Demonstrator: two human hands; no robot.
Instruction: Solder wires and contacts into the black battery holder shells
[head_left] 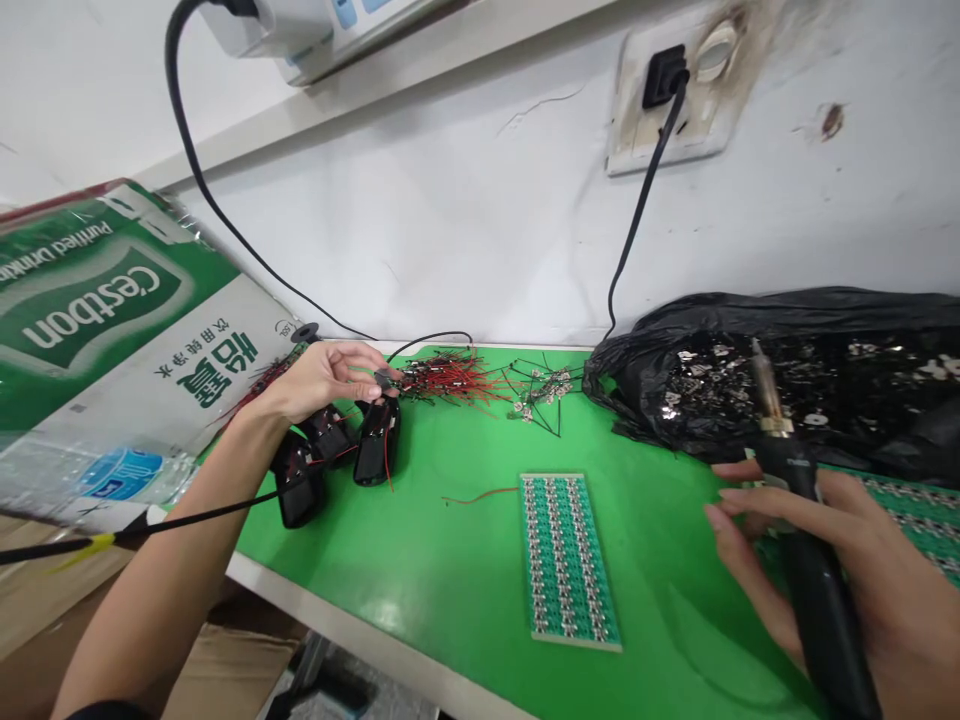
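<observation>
**Left hand [322,380] pinching, right hand [877,580] gripping**

Your left fingertips [373,368] are closed on a small dark part [386,380], with the red-wire bundle [450,378] at 3 o'clock and black battery holders [375,440] at 5 o'clock. Your right fingers [780,500] wrap a soldering iron [821,600], its tip at 12 o'clock over a black plastic bag [720,320].

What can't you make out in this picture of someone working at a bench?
From the head view:
The small black piece at the left hand: fingers hide much of it.
The second green board: the right hand and soldering iron cover part; the right edge cuts it off.
The metal bits in the black plastic bag: too small to identify.
</observation>
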